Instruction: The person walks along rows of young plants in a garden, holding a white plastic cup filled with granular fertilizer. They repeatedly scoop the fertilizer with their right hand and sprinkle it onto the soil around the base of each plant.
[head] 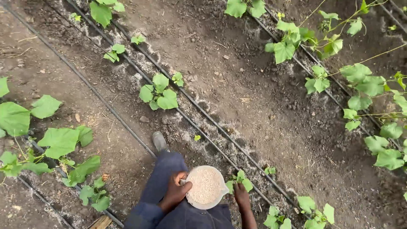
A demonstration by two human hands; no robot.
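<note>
My left hand (pixel 174 191) grips the handle of a white plastic jug (pixel 206 187) filled with pale granules, held just above my lap. My right hand (pixel 242 197) reaches down to the soil on the jug's right, fingers bunched together at the base of a small green seedling (pixel 240 180). I cannot see whether those fingers hold any granules. My blue trouser leg (pixel 163 178) and grey shoe (pixel 160 141) stretch away from me on the left of the jug.
Black drip lines (pixel 186 98) run diagonally across the dark soil, with whitish granules scattered beside them. More seedlings (pixel 160 92) stand along the lines. Larger leafy vines (pixel 364 85) grow at right and others (pixel 59 142) at left.
</note>
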